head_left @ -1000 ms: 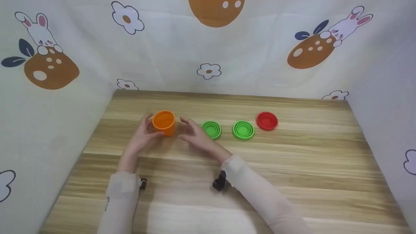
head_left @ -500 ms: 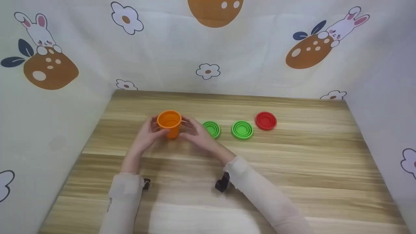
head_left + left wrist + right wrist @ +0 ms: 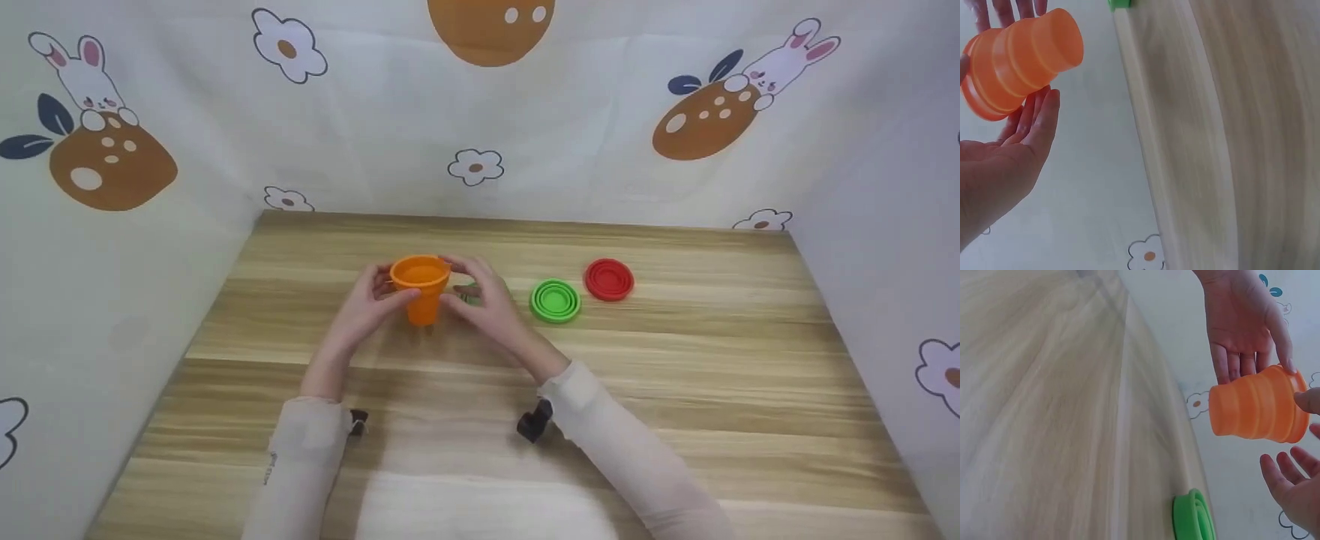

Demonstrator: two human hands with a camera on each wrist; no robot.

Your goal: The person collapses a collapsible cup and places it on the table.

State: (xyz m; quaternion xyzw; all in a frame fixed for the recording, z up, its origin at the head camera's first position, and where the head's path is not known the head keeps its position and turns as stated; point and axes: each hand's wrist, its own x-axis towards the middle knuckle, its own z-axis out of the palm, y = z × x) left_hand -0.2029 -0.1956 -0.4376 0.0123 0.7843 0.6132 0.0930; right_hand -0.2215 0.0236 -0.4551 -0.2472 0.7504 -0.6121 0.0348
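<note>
An orange collapsible cup stands stretched out to full height, mouth up, held above the table between both hands. My left hand grips its left side, thumb on the near side by the rim and fingers behind. From the other side my right hand pinches it near the rim with thumb and forefinger; its other fingers are spread away from the wall in the right wrist view. Stepped rings show along the cup in the left wrist view. Behind the right hand, a flattened green cup is mostly hidden.
Another flattened green cup lies right of the hands, with a flattened red cup beyond it. The wooden table ends at a patterned cloth behind and at the sides.
The right hand has come from beside the cup to hold it. Both hands have carried the cup rightward, and it has become taller. The head view has shifted slightly.
</note>
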